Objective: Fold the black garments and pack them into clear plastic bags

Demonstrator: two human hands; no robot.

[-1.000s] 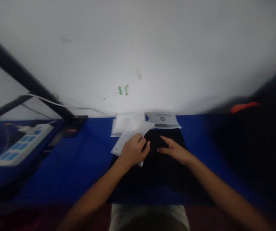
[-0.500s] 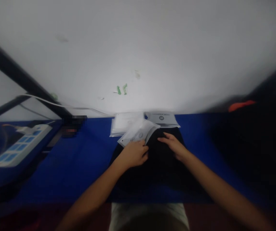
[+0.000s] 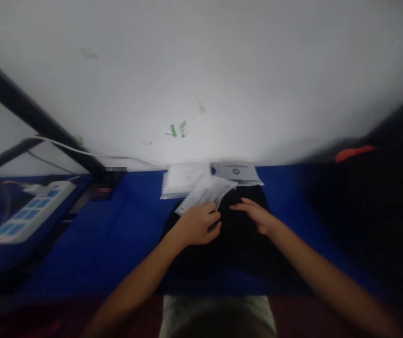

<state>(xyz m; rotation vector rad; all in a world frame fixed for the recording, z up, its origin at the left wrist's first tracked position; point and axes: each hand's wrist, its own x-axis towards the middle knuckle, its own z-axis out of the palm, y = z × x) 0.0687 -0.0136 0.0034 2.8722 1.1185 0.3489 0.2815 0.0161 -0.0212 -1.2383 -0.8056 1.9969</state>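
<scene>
My left hand (image 3: 200,224) is closed at the lower edge of a white, partly see-through plastic bag (image 3: 206,190) with dark print. The bag lies tilted over the far part of a black cloth item (image 3: 229,244), spread out in front of me. My right hand (image 3: 254,215) rests on the right side of that black cloth, fingers stretched toward the left and slightly apart, with nothing visible in them. Behind the held bag is a stack of similar plastic bags (image 3: 173,180). One more printed bag (image 3: 239,173) lies to the right of the stack.
A blue table surface (image 3: 117,244) runs up to a white wall (image 3: 257,84). On the left lies a power strip (image 3: 32,213), and a white cable (image 3: 110,156) runs along the wall. A dark mass with an orange piece (image 3: 356,152) stands on the right.
The held bag and my left hand have shifted slightly to the right. My right fingers have moved a little and still lie over the black cloth.
</scene>
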